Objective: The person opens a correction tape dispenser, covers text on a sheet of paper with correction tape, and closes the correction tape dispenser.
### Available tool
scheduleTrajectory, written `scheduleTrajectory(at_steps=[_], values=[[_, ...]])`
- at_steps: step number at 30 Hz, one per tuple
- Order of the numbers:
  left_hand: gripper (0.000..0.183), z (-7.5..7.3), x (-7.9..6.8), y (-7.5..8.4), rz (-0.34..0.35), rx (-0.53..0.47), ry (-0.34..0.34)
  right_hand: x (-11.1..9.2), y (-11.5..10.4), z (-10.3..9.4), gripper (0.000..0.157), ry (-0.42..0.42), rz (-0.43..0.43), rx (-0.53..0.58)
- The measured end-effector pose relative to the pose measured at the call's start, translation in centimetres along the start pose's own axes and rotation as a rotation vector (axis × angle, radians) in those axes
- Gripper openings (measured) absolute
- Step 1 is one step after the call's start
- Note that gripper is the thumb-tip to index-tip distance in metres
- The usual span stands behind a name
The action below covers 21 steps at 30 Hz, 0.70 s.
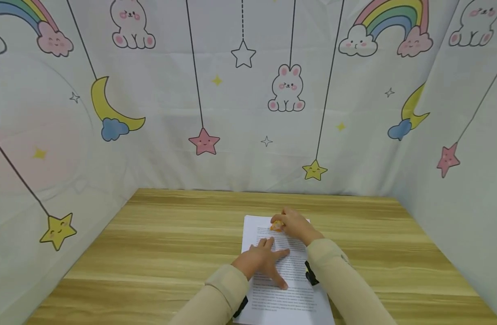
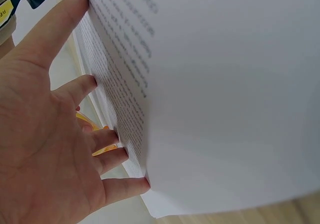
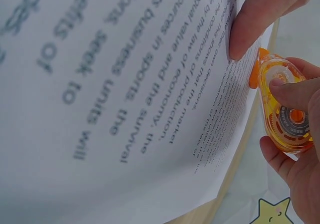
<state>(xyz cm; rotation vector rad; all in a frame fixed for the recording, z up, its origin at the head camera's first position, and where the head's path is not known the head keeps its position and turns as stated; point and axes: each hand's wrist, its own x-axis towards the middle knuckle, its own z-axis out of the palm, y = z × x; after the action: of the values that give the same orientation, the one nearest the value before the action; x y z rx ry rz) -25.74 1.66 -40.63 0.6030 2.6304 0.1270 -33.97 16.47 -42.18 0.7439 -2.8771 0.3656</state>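
Note:
A printed sheet of paper [image 1: 281, 298], which looks like the top of a stack, lies on the wooden table. My left hand [image 1: 266, 262] presses on it with fingers spread and fairly straight; in the left wrist view its fingertips touch the printed text. My right hand [image 1: 296, 224] grips an orange, see-through correction tape [image 3: 285, 104] near the sheet's far edge. Thumb and fingers pinch the dispenser's sides in the right wrist view. Its orange tip [image 3: 254, 74] is at the page by the lines of text; whether it touches cannot be made out.
The wooden table [image 1: 171, 243] extends around the paper on both sides. Behind it hangs a white cloth [image 1: 163, 158] printed with stars, rabbits and rainbows, and similar cloth closes off left and right. Black wrist straps [image 1: 311, 274] show near both sleeves.

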Motion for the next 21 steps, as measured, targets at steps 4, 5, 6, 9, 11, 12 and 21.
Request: scheduleTrajectory(at_steps=[4,5,6,9,11,12,21], values=[[0.087,0.02,0.03,-0.06,0.002,-0.004,-0.001,0.08,-0.03,0.04,0.033,0.000,-0.004,-0.005],[0.087,0.01,0.02,-0.06,0.002,-0.008,-0.001,0.11,-0.05,0.04,0.032,0.000,-0.005,-0.006],[0.087,-0.02,-0.02,-0.05,0.002,-0.008,-0.003,0.14,-0.08,0.02,0.032,-0.001,-0.006,-0.005],[0.087,-0.10,-0.07,-0.05,0.000,-0.008,-0.001,0.22,-0.15,-0.05,0.030,-0.005,-0.007,-0.007],[0.087,-0.14,-0.10,-0.02,0.001,-0.006,0.001,0.28,-0.21,-0.11,0.029,-0.007,-0.004,-0.010],[0.087,-0.14,-0.10,-0.02,0.003,0.000,0.005,0.31,-0.24,-0.14,0.028,-0.008,-0.001,-0.013],[0.088,0.23,0.00,0.01,0.006,0.020,0.025,0.87,-0.70,-0.55,0.021,-0.076,-0.043,-0.104]])
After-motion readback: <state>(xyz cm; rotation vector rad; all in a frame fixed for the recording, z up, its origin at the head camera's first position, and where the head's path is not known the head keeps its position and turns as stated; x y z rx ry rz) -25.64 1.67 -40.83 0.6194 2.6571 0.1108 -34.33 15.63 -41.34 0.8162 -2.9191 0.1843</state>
